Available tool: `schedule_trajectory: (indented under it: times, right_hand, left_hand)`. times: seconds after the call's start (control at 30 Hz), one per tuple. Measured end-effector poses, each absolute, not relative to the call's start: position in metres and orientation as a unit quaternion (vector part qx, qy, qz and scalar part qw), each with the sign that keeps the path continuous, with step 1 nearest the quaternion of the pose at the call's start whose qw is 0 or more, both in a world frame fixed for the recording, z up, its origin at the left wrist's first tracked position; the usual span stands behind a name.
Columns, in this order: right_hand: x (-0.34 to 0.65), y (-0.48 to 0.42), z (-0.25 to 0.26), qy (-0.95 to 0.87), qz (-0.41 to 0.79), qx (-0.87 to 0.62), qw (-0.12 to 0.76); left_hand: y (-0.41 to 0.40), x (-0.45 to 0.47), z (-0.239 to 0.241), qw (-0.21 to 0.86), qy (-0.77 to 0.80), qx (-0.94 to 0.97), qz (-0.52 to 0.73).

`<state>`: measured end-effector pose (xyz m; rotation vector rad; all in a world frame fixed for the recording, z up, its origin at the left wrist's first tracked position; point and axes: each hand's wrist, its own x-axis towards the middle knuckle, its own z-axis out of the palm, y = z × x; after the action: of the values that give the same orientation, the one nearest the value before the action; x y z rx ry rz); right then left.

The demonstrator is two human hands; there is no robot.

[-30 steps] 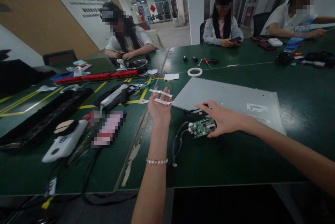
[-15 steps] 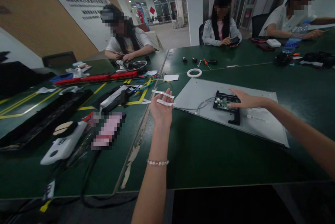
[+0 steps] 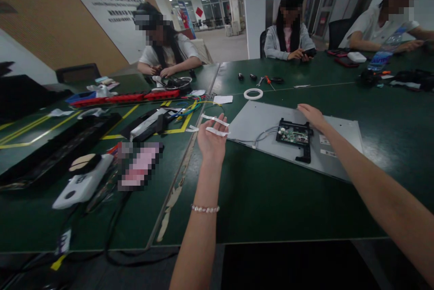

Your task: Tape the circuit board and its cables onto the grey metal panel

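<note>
My left hand (image 3: 212, 142) is palm up beside the left corner of a flat grey metal panel (image 3: 257, 120). Strips of white tape (image 3: 217, 132) lie across its stretched fingers, apparently stuck to them. On the panel sits a black bracket (image 3: 303, 153) with a green circuit board (image 3: 293, 135) in it. Thin grey cables (image 3: 262, 135) run from the board toward the panel's left side. My right hand (image 3: 312, 116) reaches over the panel just beyond the bracket, fingers extended toward the far edge. Whether its fingertips touch the panel I cannot tell.
A white tape roll (image 3: 253, 94) lies behind the panel, near a red screwdriver (image 3: 269, 82). Left are a black tray (image 3: 61, 154), a white device (image 3: 83, 181), a phone (image 3: 142, 166) and cables. Several people sit across the green table (image 3: 271, 217).
My right hand has moved off the circuit board toward the panel's far edge, leaving the board uncovered. My left hand stays nearly in place with the tape strips.
</note>
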<state>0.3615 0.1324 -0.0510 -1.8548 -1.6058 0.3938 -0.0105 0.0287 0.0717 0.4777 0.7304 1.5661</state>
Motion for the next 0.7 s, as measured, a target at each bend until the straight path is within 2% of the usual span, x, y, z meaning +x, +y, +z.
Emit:
schedule_trajectory:
  times: [0.27,0.7]
  right_hand:
    - [0.361,0.126,-0.051,-0.66,0.159,-0.645,0.35]
    - [0.319,0.092,-0.041,-0.751,0.199,-0.533,0.335]
  left_hand:
    - [0.03,-0.009,0.072,0.637,0.305,0.206,0.677]
    - [0.033,-0.004,0.066,0.638,0.306,0.217,0.673]
